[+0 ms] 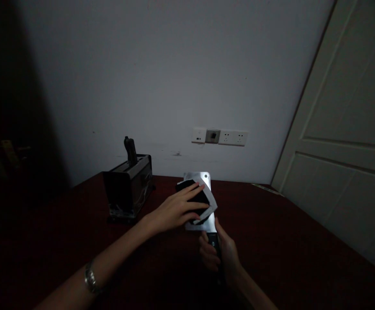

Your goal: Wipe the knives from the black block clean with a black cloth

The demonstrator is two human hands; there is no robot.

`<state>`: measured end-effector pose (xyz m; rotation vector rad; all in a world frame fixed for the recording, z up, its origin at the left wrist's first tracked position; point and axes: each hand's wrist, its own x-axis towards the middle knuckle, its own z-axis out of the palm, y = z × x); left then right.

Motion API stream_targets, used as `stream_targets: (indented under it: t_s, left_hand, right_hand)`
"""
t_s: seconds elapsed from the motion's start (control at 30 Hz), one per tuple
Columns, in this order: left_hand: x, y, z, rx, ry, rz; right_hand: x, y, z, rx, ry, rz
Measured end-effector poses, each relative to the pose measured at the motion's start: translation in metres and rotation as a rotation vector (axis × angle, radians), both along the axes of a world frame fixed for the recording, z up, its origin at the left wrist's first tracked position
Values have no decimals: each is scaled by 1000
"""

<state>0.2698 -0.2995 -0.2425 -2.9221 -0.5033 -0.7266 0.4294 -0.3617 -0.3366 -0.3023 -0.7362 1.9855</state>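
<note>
My right hand (pixel 221 254) is wrapped round the black handle of a cleaver (pixel 198 176), whose broad shiny blade points away from me with a small hole near its far corner. Against the flat of the blade, my left hand (pixel 181 206) presses a black and white cloth (pixel 211 202), fingers spread over it. The cloth covers the middle of the blade. A metal bracelet sits on my left wrist. To the left stands a knife block (pixel 127 187) with dark ends and one black-handled tool upright in its top.
Everything rests on a dark red table (pixel 265 215) against a pale wall. Several sockets and a switch (pixel 219 137) are set in the wall behind the cleaver. At the right is a pale panelled door (pixel 345 172). The left side is in deep shadow.
</note>
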Motion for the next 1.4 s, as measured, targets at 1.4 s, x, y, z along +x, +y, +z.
stream_targets:
  t_s: [1.4]
  left_hand:
    - [-7,19,2,188,-135,239]
  right_hand:
    - [-6,-5,-8,-63,-8,108]
